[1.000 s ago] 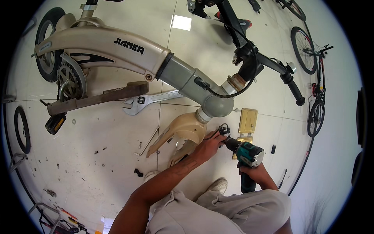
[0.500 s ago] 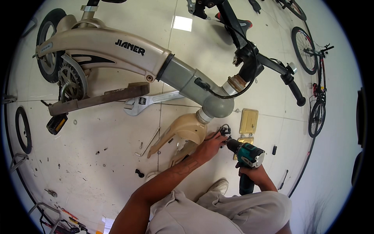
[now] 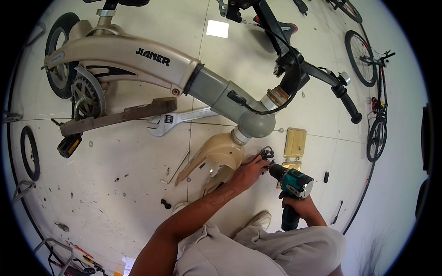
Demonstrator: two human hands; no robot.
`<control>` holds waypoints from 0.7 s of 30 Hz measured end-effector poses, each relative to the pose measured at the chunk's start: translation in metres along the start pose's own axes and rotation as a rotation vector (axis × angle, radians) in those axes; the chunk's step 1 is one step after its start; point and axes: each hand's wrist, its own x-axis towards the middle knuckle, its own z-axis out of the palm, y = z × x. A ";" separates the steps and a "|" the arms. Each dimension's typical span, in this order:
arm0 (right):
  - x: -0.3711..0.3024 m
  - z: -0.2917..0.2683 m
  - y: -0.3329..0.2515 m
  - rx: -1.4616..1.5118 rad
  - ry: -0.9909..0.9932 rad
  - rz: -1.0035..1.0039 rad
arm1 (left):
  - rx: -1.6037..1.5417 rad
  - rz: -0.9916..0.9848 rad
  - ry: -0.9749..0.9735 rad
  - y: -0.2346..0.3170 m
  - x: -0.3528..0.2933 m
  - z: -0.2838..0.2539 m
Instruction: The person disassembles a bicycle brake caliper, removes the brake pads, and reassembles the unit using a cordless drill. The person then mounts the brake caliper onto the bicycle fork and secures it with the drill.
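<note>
A teal and black cordless drill [image 3: 295, 182] is gripped by its handle in my right hand [image 3: 298, 204]. Its chuck points left, at a small black brake part [image 3: 265, 154] with a thin cable. My left hand [image 3: 251, 175] pinches that part, its fingertips close to the drill's tip; the contact point is too small to make out. Beside my left hand is the beige fork [image 3: 223, 150] of a bicycle lying on its side. Its beige frame [image 3: 124, 51] stretches to the upper left, and the black handlebar [image 3: 317, 76] lies to the upper right.
A large adjustable wrench [image 3: 161, 125] lies under the frame, with an L-shaped hex key [image 3: 176, 168] nearer me. Brass floor plates [image 3: 294, 142] sit beyond the drill. Small bolts and bits are scattered at left. Another bicycle [image 3: 378, 92] stands along the right wall.
The view has shifted very slightly. Both hands, the drill and the brake part keep nearly the same places.
</note>
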 end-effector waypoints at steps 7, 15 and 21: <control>-0.002 -0.002 -0.001 -0.012 -0.014 -0.009 | 0.005 0.029 0.083 -0.002 -0.002 0.003; -0.002 -0.005 0.003 0.004 -0.012 0.010 | -0.191 -0.281 0.157 0.005 -0.026 -0.002; -0.001 -0.001 -0.001 -0.100 -0.018 0.001 | -0.295 -0.331 0.153 -0.001 -0.024 0.005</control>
